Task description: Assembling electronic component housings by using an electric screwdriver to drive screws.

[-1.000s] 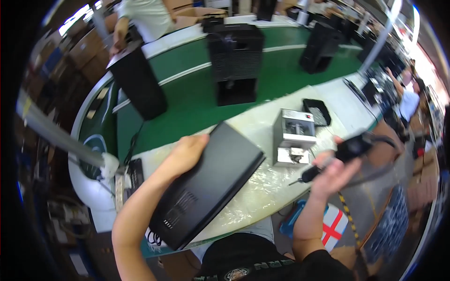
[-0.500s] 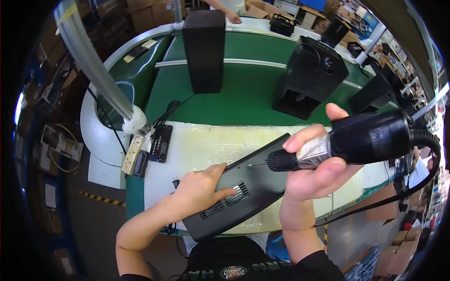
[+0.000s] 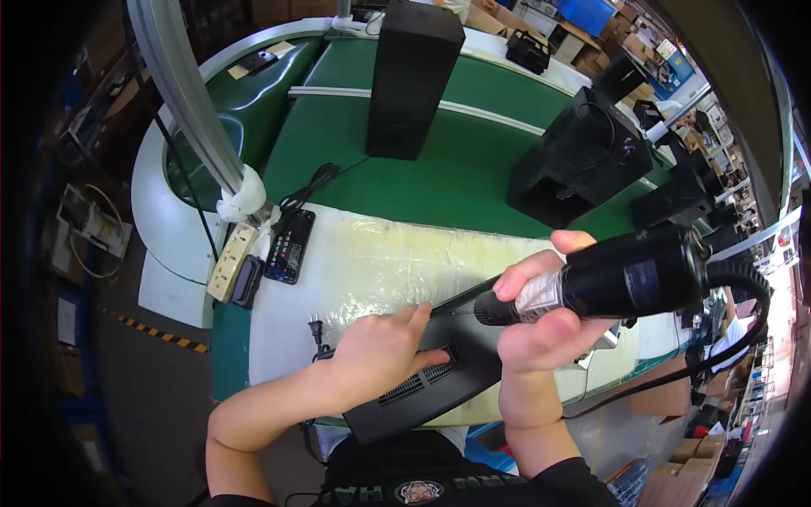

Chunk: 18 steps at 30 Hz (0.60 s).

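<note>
black vented panel (image 3: 469,346) lies on the desk (image 3: 296,329), its right end hidden behind the right hand (image 3: 545,338); whether the powered screwdriver's (image 3: 629,279) thin bit touches it is hard to tell; the right fingers wrap the tool, bit leftward; the left hand (image 3: 376,359) bears on the panel, thumb and forefinger spread; since half a second ago, the bit has neared that forefinger.

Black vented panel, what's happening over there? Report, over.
Left fingers resting on black panel. Right fingers around corded screwdriver, bit close to panel, contact unclear. Right fingers, screwdriver partly hide panel.
</note>
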### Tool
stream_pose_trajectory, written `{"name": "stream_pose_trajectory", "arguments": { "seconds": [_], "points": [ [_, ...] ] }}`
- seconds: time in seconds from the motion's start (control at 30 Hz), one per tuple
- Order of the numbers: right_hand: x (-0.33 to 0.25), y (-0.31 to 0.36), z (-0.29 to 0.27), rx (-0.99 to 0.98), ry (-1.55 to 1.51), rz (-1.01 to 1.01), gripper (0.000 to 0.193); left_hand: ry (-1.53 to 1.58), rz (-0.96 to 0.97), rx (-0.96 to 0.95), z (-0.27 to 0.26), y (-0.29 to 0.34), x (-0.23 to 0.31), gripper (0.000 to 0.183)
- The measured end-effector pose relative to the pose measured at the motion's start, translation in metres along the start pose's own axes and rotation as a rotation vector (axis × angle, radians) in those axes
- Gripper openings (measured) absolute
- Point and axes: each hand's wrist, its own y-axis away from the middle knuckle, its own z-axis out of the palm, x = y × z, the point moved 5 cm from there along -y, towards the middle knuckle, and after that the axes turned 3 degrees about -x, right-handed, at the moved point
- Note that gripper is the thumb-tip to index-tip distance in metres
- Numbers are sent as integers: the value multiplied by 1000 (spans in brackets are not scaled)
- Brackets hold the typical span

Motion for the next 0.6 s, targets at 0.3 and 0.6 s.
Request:
{"name": "stream_pose_trajectory", "arguments": {
  "seconds": [0.3, 0.6],
  "points": [
    [8, 3, 7, -23, -64, 7, 71, -27, 66, 79, -3, 2, 2, 69],
    [-3, -6, 4, 86, -179, -80, 71, -43, 87, 169, -11, 20, 3, 62]
  ]
}}
